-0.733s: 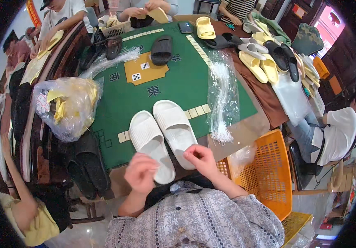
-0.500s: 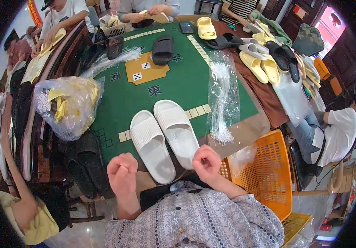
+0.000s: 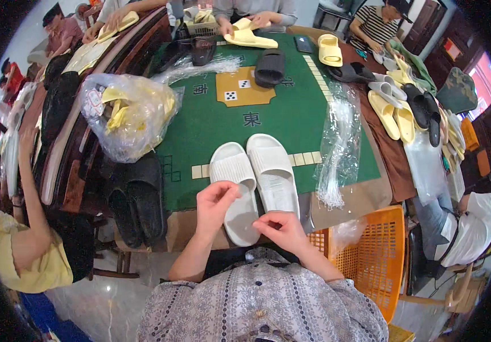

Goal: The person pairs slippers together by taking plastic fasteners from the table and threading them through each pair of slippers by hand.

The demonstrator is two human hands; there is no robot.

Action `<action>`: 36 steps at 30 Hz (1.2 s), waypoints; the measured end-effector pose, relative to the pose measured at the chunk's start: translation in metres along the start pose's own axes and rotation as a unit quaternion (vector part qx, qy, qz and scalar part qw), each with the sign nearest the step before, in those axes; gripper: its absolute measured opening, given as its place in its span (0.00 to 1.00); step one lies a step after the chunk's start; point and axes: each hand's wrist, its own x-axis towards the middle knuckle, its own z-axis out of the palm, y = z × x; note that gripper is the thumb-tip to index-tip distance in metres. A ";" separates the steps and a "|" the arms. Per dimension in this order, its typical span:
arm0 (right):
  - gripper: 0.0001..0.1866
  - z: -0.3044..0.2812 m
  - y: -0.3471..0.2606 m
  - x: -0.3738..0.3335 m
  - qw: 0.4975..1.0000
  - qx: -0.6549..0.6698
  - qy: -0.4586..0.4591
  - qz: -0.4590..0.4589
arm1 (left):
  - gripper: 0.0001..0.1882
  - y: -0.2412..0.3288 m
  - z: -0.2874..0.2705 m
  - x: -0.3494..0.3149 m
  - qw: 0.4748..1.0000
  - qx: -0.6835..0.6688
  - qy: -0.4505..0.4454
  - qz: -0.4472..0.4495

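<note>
A pair of white slippers lies side by side at the near edge of the table, the left slipper [image 3: 241,215] and the right slipper [image 3: 274,185] with toes pointing away from me. My left hand [image 3: 216,206] is over the left slipper, thumb and fingertips pinched together. Lower and to the right, my right hand [image 3: 282,229] is also pinched, in front of the slippers' heel ends. Whatever sits between the fingertips of either hand is too small to make out. A bundle of thin clear plastic strands [image 3: 336,154] lies in a clear bag right of the slippers.
A clear bag of yellow pieces [image 3: 131,117] and black slippers [image 3: 145,208] lie at left. One dark slipper [image 3: 270,67] rests on the green mat [image 3: 200,134]. An orange basket [image 3: 385,256] stands at my right. Yellow, grey and black slippers crowd the far right; co-workers sit around.
My hands have come closer together, the left one moving over the left slipper. The view has shifted, so the table appears farther right. Across the table, a co-worker's yellow slipper is lower.
</note>
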 end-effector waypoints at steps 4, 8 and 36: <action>0.09 -0.004 0.004 -0.003 0.997 -0.070 -0.005 -0.017 | 0.09 -0.010 -0.015 0.015 0.999 0.026 0.006 -0.029; 0.10 -0.003 0.012 -0.006 0.992 -0.127 0.003 0.008 | 0.12 -0.031 -0.033 0.032 0.991 0.110 0.042 0.061; 0.14 0.020 0.020 0.051 0.956 -0.261 0.118 -0.055 | 0.12 -0.078 -0.017 0.127 0.930 0.324 0.116 0.130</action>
